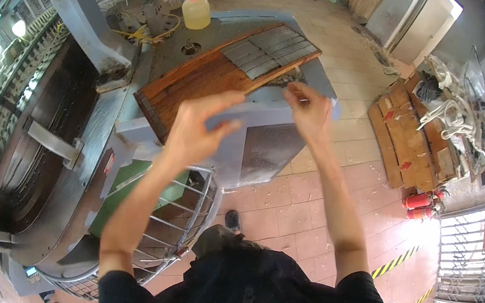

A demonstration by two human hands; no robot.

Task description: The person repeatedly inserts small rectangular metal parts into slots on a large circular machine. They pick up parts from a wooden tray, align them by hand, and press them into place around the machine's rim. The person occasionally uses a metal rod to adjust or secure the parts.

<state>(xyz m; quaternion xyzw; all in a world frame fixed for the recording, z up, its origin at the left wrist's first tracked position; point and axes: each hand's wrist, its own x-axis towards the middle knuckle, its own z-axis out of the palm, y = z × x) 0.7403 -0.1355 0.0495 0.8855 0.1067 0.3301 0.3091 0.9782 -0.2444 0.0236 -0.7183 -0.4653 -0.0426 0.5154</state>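
My left hand (200, 121) is held up before the near side of a shallow wooden tray (192, 89), its thumb and fingers apart and nothing between them. My right hand (311, 113) hangs past the tray's right end, fingers curled together; a tiny bright spot shows at the fingertips, too small to name. Several grey flat metal pieces (270, 50) lie in rows in the tray's right part, while bare wood shows in its left part. The tray rests at a slant on a grey machine table (231, 18).
Behind the tray stands a squeeze bottle (196, 14) of yellow liquid with a red cap. A large round machine (37, 140) curves along the left. A metal rail (199, 208) is near my left side. Cardboard (405, 135) and red fire extinguishers (423, 202) are at right.
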